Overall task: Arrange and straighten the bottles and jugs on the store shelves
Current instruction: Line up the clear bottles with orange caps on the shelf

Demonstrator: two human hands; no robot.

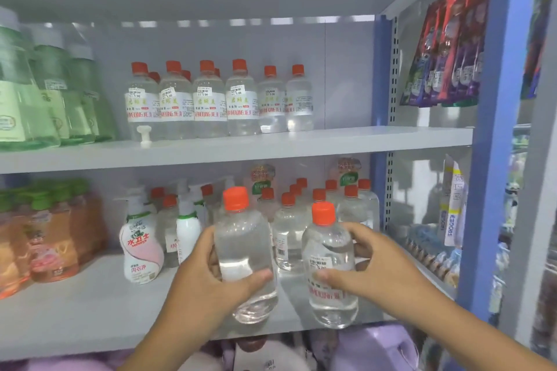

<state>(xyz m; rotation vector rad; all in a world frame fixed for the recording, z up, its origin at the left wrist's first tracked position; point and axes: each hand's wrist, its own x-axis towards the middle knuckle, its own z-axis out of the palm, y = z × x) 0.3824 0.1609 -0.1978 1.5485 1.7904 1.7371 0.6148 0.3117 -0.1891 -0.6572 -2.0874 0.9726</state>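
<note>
Shelves hold rows of red-capped bottles. My left hand has its fingers wrapped round one clear bottle above the lower shelf; my right hand clamps another just beside it.

A shop: price-stickered bottles on shelving.

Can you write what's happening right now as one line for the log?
left hand: grips clear bottle | right hand: grips second clear bottle | both over lower shelf
</note>
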